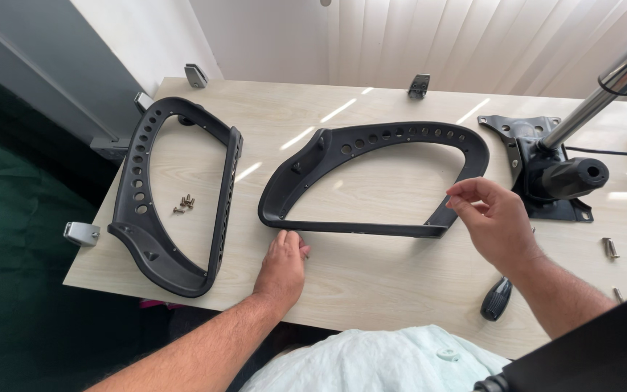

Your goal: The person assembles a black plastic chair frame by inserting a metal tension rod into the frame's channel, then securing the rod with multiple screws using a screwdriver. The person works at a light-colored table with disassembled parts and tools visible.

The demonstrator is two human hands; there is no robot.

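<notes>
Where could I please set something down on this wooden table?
Bare wood lies along the near edge of the light wooden table, between the left hand and right hand. The right end is crowded by the black metal chair mechanism and loose screws.

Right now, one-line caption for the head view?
Left hand touches a black armrest frame on the table; right hand pinches above it.

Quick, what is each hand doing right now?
Left hand: open, flat on the table, fingertips touching the black armrest frame.
Right hand: fingers pinched together above the frame's right end; anything held cannot be told.
</notes>
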